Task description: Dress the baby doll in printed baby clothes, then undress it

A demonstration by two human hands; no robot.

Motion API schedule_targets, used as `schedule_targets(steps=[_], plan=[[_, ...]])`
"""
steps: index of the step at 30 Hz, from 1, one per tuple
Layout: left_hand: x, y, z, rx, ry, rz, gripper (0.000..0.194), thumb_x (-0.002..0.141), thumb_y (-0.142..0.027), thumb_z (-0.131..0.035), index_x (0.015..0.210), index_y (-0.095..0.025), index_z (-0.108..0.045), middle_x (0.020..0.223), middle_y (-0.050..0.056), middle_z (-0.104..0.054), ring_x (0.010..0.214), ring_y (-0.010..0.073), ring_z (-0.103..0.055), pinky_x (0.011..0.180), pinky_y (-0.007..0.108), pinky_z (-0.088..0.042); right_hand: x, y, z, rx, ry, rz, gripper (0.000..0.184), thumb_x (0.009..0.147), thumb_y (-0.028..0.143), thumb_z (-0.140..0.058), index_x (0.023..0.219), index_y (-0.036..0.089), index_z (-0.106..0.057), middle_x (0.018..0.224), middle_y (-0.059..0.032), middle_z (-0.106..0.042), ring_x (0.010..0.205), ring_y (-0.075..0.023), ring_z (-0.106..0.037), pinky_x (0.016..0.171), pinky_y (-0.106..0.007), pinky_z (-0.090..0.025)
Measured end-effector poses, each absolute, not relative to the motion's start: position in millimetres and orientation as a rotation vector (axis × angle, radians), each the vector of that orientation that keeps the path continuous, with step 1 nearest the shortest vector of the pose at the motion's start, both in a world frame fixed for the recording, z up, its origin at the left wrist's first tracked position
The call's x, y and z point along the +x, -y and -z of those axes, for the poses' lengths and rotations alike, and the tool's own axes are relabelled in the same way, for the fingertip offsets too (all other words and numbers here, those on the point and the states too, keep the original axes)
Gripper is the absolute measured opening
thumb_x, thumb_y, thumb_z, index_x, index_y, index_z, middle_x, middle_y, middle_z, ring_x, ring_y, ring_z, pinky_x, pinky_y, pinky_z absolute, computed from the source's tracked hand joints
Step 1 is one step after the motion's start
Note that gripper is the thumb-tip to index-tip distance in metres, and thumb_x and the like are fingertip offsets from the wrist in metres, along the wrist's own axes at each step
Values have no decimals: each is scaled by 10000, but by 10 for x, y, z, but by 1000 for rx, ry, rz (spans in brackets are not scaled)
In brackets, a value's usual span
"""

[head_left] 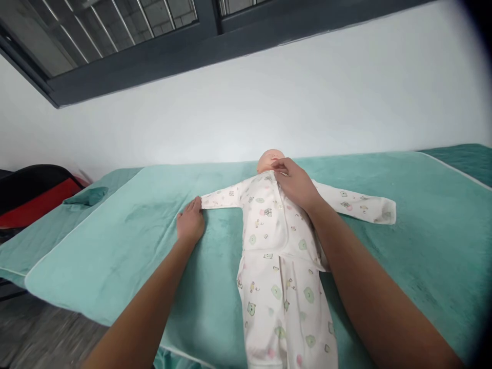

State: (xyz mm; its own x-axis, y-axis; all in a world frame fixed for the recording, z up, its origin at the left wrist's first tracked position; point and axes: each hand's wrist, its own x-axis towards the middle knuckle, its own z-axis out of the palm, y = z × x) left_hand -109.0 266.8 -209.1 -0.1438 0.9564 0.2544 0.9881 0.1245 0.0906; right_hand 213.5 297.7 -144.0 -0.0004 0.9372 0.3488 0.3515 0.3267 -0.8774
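A baby doll lies on its back on a teal blanket, dressed in a white printed sleepsuit with both sleeves spread out sideways. My left hand rests at the cuff of the sleeve on the left, fingers curled on its end. My right hand lies on the doll's chest just below the chin, its fingers closed in a pinch on the suit's collar. The doll's own hands do not show from the sleeves.
The blanket covers a bed or table against a white wall, under a dark-framed window. A black and red object stands at the far left. Grey floor shows at the lower left.
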Motion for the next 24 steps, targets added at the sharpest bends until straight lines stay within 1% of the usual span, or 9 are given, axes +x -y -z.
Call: schedule_targets(steps=[4, 7, 10, 12, 14, 17, 20, 22, 24], plan=[[-1065, -2644, 2086, -1970, 2220, 425, 572, 930, -139, -277, 1475, -206, -440, 1520, 85, -469, 1377, 288, -445, 1099, 556, -374, 2138, -2920, 1405, -1002, 1504, -784, 307, 874, 291, -541, 1179, 256, -541, 1315, -79, -621, 1235, -223, -574, 1065, -441, -425], [-1089, -2643, 2082, -1975, 2200, 446, 605, 890, -99, -307, 1458, -229, -470, 1500, 70, -496, 1353, 294, -467, 1085, 549, -388, 2276, -2847, 1520, -995, 1324, -729, 311, 889, 347, -521, 1184, 250, -514, 1298, -86, -632, 1214, -213, -588, 1044, -422, -447], [-1124, -2645, 2085, -1996, 2172, 435, 612, 864, -91, -340, 1443, -220, -492, 1501, 70, -495, 1351, 301, -464, 1085, 527, -393, 2578, -2685, 1793, -1233, 1181, -511, 328, 870, 332, -487, 1177, 222, -522, 1269, -118, -640, 1195, -243, -593, 1017, -440, -456], [-1139, -2640, 2083, -2017, 2157, 421, 607, 860, -93, -348, 1435, -212, -500, 1514, 66, -479, 1358, 299, -453, 1087, 513, -392, 2851, -2540, 2005, -1545, 1168, -294, 381, 829, 325, -512, 1185, 201, -566, 1276, -149, -629, 1218, -302, -562, 1042, -487, -417], [-1143, -2631, 2079, -2024, 2165, 402, 606, 861, -94, -350, 1437, -206, -498, 1524, 63, -467, 1370, 290, -437, 1092, 498, -387, 3133, -2403, 2179, -1824, 1149, -248, 455, 801, 341, -545, 1218, 165, -588, 1251, -183, -636, 1193, -343, -570, 1041, -507, -412], [-1138, -2623, 2073, -2011, 2194, 397, 603, 856, -94, -365, 1432, -208, -504, 1526, 56, -466, 1376, 278, -429, 1100, 479, -376, 3428, -2230, 2314, -1995, 1168, -216, 530, 828, 358, -538, 1311, 140, -556, 1295, -190, -620, 1189, -347, -579, 1039, -506, -423], [-1131, -2627, 2074, -1984, 2208, 448, 589, 849, -97, -391, 1409, -214, -531, 1511, 52, -486, 1361, 273, -448, 1104, 455, -369, 3430, -1993, 2343, -1895, 1285, -40, 511, 865, 335, -507, 1320, 105, -546, 1348, -207, -586, 1273, -347, -525, 1087, -510, -391], [-1129, -2632, 2074, -1972, 2217, 476, 584, 840, -87, -401, 1392, -208, -550, 1497, 55, -503, 1353, 274, -459, 1097, 443, -375, 3268, -1718, 2351, -1717, 1411, 60, 477, 888, 334, -494, 1308, 115, -551, 1364, -186, -576, 1324, -330, -481, 1124, -497, -362], [-1130, -2635, 2071, -1965, 2226, 493, 593, 825, -70, -406, 1385, -195, -557, 1484, 64, -518, 1345, 277, -471, 1083, 430, -388, 3025, -1336, 2358, -1590, 1530, -28, 444, 914, 368, -502, 1306, 165, -549, 1335, -147, -595, 1283, -309, -522, 1093, -485, -411]])
